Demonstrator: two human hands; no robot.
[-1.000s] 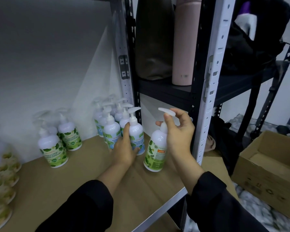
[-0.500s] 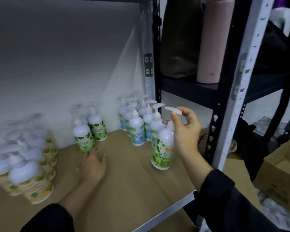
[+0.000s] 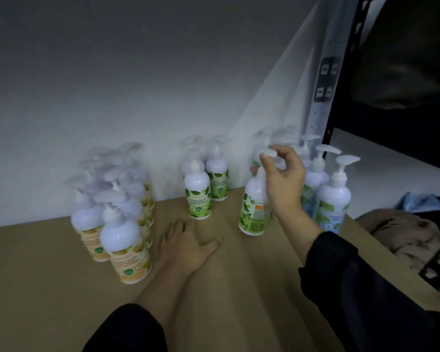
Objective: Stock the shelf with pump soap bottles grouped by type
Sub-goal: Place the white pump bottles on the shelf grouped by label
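brown shelf board (image 3: pixel 239 288) w/ a pale wall behind, dim light, edges blurry. my right hand (image 3: pixel 285 179) pinches the pump head of a green bottle (image 3: pixel 255 212), thumb and fingers curled round the nozzle; bottle is upright, base at or just off the board, can't tell which. it sits between the green pair (image 3: pixel 205 189) at the back and the blue group (image 3: pixel 325 196) by the upright post (image 3: pixel 323 80) on the right. my left hand (image 3: pixel 188 246) lies flat on the board, fingers spread, holding nothing, just in front of the green pair.

progress, as i judge it: three types already sorted. yellow group (image 3: pixel 120 219) on the left is the biggest, packed tight, count unclear bc of blur. blue group looks several deep, close to the post. green is thin so far, only two standing together plus the one i've got.

left to do: the held green bottle isn't w/ its own kind yet, it's nearer the blue ones. it wants to go left, beside the green pair, label facing out. whether more stock is waiting i can't tell from here, no box in view. so prob well along, green row not finished.
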